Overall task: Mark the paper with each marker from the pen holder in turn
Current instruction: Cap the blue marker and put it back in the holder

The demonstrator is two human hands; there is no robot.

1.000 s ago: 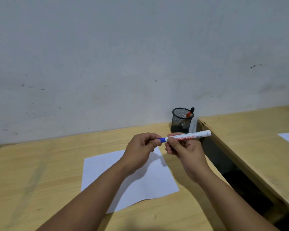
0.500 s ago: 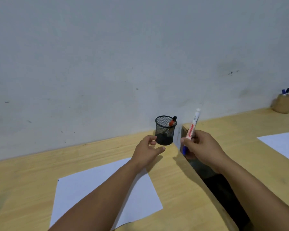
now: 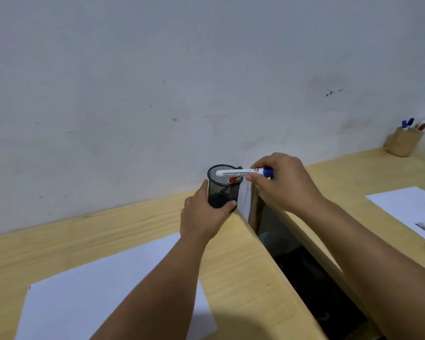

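Half a second before, the blue-capped marker (image 3: pixel 243 172) stood upright in the right hand (image 3: pixel 284 182); now that hand pinched it level across the mesh pen holder (image 3: pixel 223 190), which the left hand (image 3: pixel 204 217) had come to grasp. It looked about to go back in, beside the red marker (image 3: pixel 232 179), the paper (image 3: pixel 84 298) lying near.

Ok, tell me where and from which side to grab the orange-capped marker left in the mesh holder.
Pinch the orange-capped marker by its cap end, the only part that clears the mesh pen holder, coming straight down from above. The mesh wall blocks any side approach. It leans toward the rim's right side. The blue marker in the right hand lies across the opening now, so clear that first; the left hand steadies the holder.
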